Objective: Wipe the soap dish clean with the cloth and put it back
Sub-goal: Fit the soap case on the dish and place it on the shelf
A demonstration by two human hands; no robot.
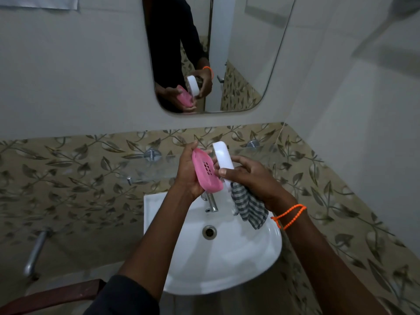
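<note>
Holding apart: soap dish in two pieces above the sink (261,258), likely so each could be wiped alone.
Left hand (189,176): gripped the pink slotted tray (205,172), tilted, hollow side facing the head view.
Right hand (245,176): pinched the white base (223,159) upright; checked cloth (247,206) tucked under the same fingers, hanging over the tap (211,202).
Glass shelf (147,169): behind, probably the return spot.

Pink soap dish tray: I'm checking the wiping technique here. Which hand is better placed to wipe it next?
Probably the right hand: it already grips the checked cloth, though also the white base. The left hand holds the pink tray, so it should steady it.
</note>
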